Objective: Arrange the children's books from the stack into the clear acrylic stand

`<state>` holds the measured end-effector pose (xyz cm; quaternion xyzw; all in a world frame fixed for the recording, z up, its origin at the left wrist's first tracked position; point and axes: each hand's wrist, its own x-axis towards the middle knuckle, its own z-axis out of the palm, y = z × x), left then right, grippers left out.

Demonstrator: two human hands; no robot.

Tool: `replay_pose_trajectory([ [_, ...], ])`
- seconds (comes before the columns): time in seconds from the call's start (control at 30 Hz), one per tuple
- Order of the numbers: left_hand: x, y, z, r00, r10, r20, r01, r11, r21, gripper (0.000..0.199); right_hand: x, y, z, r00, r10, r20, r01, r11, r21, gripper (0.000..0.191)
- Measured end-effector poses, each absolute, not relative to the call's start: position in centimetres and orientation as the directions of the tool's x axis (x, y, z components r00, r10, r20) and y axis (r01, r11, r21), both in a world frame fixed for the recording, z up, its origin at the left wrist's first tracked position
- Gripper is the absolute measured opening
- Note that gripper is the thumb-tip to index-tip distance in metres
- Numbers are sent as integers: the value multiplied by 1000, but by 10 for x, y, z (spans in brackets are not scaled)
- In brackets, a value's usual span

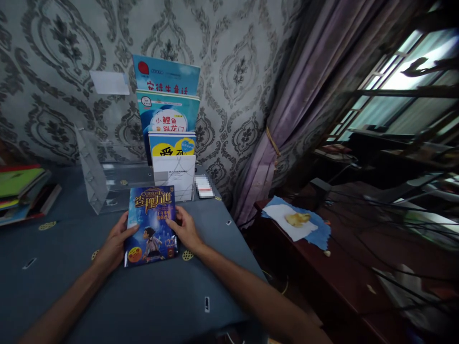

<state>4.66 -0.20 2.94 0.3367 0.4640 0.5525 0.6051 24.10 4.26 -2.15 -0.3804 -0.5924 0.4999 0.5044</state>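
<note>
The book (152,229), its cover facing the wearer, was outside the rack over the table (125,306). The left hand (115,242) pinched one side and the right hand (188,232) the other, thumbs on the cover, other fingers partly hidden behind. Whether its lower edge touched the table could not be told. Just beyond, at twelve o'clock, the clear rack (91,172) already held a white book (179,167), with taller books (168,110) upright behind it.
</note>
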Motion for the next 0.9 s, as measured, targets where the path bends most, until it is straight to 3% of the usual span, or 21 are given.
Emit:
replay_pose_trajectory([
  [0.5,43,-1,28,-40,983,-181,-351,156,923,65,242,44,-22,-264,949,173,-149,137,-979,57],
  [0.7,43,-2,29,-29,980,-196,-371,172,912,68,245,42,-17,-282,951,124,-79,106,-991,62],
  [0.9,43,-3,30,-31,982,-187,-378,162,912,67,249,40,-14,-318,943,95,-126,58,-990,61],
])
